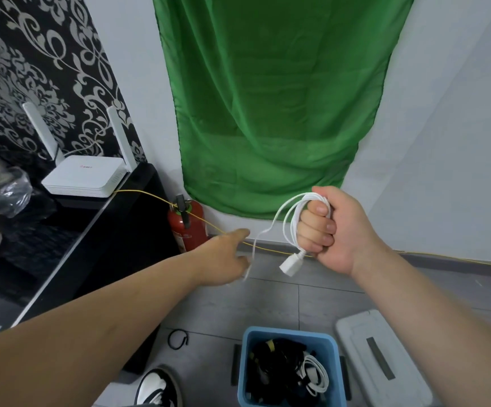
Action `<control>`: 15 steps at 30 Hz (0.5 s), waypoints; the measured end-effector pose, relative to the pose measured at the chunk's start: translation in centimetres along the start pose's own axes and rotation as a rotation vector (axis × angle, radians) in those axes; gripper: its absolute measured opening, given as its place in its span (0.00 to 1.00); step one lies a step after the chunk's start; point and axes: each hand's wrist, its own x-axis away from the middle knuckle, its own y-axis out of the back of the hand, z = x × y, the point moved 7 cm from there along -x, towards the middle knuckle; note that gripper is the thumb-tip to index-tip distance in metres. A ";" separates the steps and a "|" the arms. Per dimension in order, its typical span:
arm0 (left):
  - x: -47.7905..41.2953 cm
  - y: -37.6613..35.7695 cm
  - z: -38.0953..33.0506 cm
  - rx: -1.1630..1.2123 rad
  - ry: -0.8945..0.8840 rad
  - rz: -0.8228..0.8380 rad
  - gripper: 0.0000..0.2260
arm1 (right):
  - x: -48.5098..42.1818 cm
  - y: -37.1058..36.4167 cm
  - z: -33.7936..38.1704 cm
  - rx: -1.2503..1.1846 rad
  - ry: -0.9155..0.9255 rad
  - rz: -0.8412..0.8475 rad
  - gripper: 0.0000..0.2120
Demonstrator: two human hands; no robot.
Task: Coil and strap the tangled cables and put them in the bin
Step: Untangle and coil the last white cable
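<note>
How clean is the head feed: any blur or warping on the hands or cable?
Head view: left hand smeared by motion blur, its grip unreadable; right hand and its cable coil sharp; wide-angle warp bows the frame edges; light even, no glare.

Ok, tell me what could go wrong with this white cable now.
1. The white cable coiled in the right hand has no strap yet; its loops may spring apart.
2. Its loose tail by the left hand hangs near the yellow wire and could snag it.
</note>
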 end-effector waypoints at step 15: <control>-0.3 0.6 -6.5 0.586 -0.237 -0.080 0.08 | 0.6 -1.9 0.9 -0.258 0.037 0.132 0.21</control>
